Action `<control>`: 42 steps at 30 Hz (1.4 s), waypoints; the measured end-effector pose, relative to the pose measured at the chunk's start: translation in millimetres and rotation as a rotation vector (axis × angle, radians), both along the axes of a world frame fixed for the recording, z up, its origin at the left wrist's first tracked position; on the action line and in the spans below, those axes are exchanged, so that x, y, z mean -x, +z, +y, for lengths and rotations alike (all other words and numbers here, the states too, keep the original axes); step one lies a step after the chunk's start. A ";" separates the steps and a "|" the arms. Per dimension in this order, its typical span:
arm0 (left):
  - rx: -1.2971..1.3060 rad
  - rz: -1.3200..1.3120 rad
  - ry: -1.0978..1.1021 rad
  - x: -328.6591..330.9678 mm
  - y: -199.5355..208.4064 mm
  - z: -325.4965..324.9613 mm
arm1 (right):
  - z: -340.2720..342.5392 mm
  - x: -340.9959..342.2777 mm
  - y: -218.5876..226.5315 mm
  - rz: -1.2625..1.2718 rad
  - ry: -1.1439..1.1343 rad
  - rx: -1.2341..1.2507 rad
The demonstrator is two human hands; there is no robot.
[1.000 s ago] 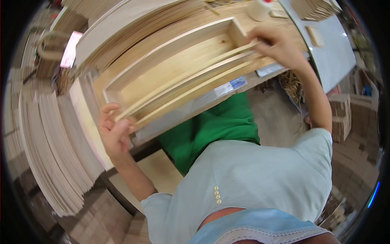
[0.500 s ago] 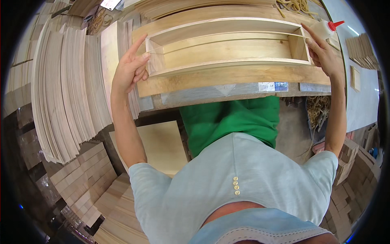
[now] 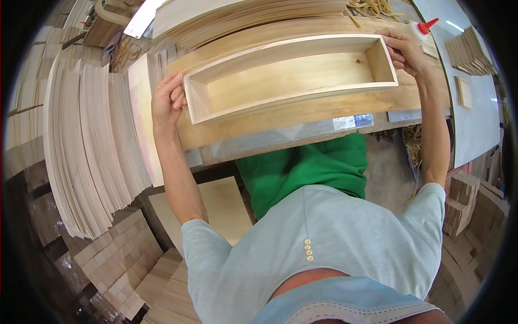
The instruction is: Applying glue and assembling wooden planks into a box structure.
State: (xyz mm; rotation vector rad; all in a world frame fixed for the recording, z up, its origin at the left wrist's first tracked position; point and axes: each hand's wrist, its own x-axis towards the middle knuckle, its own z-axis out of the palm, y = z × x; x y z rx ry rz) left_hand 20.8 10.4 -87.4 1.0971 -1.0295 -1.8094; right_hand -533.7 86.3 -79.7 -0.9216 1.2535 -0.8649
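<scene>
A long, shallow wooden box (image 3: 291, 53) with an open top is tilted slightly, its left end nearer me. My left hand (image 3: 169, 100) grips its left end, fingers curled against the outer wall. At the opposite end my right hand (image 3: 404, 51) holds the far right corner, with bent fingers along the outside. Beneath the box lies a broad wooden board (image 3: 345, 101) on the bench. No band shows across the box opening; the outer faces of its ends are partly hidden by my fingers.
A white bottle with a red nozzle (image 3: 421, 29) stands beyond my right hand. Tan rubber bands (image 3: 377, 8) lie at the back. Stacked thin boards (image 3: 97, 146) fill the left side. On the grey surface at right sits a stack of small wooden pieces (image 3: 469, 51).
A thin band stretched lengthwise between my hands over the box is no longer visible there. My fingers have closed on the box ends, and its left end has swung nearer me.
</scene>
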 end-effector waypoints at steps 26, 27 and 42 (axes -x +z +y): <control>0.665 -0.988 -0.303 39.8 43.2 56.8 | 40.5 -32.8 38.0 0.932 0.477 0.549; 0.666 -0.988 -0.300 37.1 41.2 55.3 | 39.1 -32.0 37.5 0.967 0.497 0.548; 0.633 -0.847 -0.285 39.0 35.3 55.8 | 36.7 -33.5 23.8 0.663 0.147 0.246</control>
